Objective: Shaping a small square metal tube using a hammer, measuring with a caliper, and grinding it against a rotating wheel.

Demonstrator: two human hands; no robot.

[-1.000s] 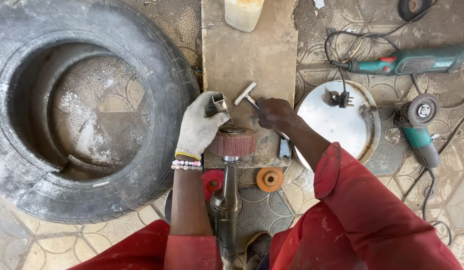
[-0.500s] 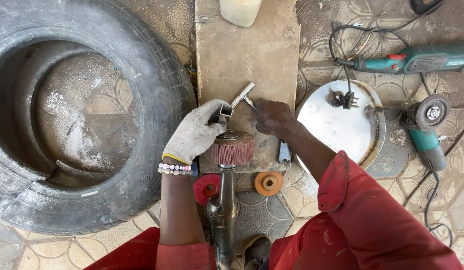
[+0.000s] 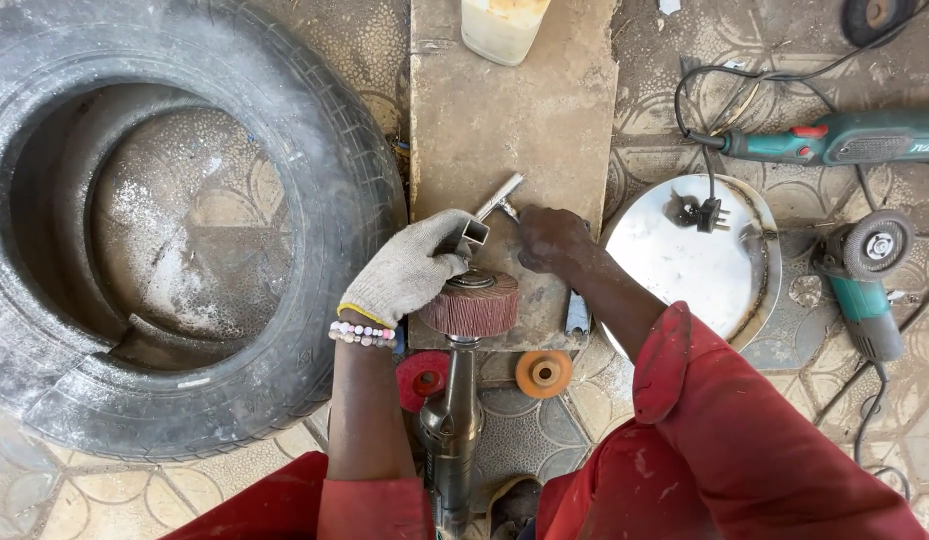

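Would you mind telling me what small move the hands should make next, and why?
Probably lower the square tube onto the flap wheel. The gloved left hand holds it just above the wheel, while the bare right hand steadies its far end.

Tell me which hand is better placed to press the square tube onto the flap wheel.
Left, probably: the gloved left hand already grips the square tube just above the flap wheel.

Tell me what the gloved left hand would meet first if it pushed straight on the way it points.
The left hand points up and right; past the square metal tube it grips, it would probably meet the bare right hand, though depth is unclear.
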